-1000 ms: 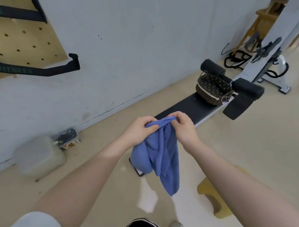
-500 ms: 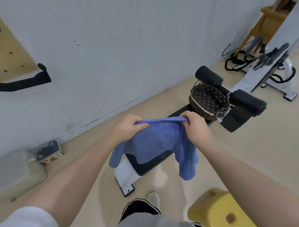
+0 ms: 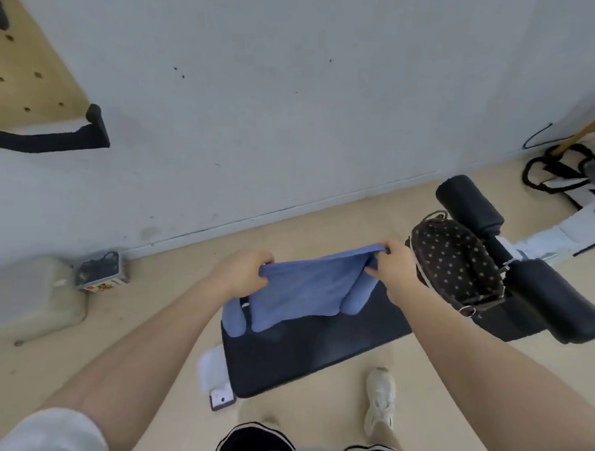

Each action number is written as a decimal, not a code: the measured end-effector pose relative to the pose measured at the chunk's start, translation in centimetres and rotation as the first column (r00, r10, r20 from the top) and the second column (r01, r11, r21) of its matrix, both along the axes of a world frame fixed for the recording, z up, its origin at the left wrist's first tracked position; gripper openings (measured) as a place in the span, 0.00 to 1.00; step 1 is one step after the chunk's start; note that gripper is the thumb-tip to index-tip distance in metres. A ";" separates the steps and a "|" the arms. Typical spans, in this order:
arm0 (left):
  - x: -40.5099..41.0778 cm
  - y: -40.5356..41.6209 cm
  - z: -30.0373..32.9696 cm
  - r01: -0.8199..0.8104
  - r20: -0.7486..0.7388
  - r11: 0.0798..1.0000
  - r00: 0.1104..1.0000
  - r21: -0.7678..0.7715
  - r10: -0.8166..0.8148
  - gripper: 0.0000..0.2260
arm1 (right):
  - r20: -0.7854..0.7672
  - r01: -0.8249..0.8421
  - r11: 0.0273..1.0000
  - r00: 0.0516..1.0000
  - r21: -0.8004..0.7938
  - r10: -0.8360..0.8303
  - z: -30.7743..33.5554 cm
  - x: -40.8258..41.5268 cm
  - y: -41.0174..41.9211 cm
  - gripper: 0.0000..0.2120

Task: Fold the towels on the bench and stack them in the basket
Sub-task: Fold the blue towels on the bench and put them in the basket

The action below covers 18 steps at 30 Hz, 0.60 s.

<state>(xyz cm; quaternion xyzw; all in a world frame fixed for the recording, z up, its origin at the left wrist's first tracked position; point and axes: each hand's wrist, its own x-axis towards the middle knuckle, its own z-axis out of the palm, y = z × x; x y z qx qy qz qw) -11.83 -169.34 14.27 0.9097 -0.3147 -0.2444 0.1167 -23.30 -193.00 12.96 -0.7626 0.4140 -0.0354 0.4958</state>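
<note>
From the head camera, both hands hold a blue towel (image 3: 302,290) stretched out above the black padded counter (image 3: 315,347). The left hand (image 3: 238,277) has its grip clamped on the towel's upper left corner, fingers curled over the edge; the right hand (image 3: 395,272) has its grip pinched on the upper right corner. The top edge runs nearly taut between them, and the cloth hangs down in front, its lower folds reaching the counter's far part, though whether they touch the pad cannot be told.

Just right of the right hand a brown dotted basket (image 3: 456,269) sits on the counter's end, beside the black foam rollers (image 3: 469,200). A white sneaker (image 3: 380,400) stands on the beige floor (image 3: 140,321) near the counter's close edge. By the wall at left lie a pale plastic jug (image 3: 30,298) and a small box of cables (image 3: 100,276). A wooden pegboard (image 3: 16,63) hangs on the wall at upper left.
</note>
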 end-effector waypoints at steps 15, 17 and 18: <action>1.3 -6.1 -7.0 -0.443 0.048 0.638 0.798 -0.630 0.601 0.20 | 0.144 -0.387 0.738 0.828 -0.553 0.542 -6.5 4.8 -13.1 0.13; 0.3 -5.8 -11.9 -0.448 0.010 0.653 0.821 -0.610 0.571 0.21 | 0.055 -0.445 0.696 0.820 -0.563 0.569 -12.7 3.8 -13.1 0.10; -0.1 -5.6 -14.7 -0.471 -0.028 0.648 0.820 -0.599 0.571 0.22 | 0.007 -0.468 0.671 0.818 -0.575 0.576 -16.1 3.4 -12.9 0.10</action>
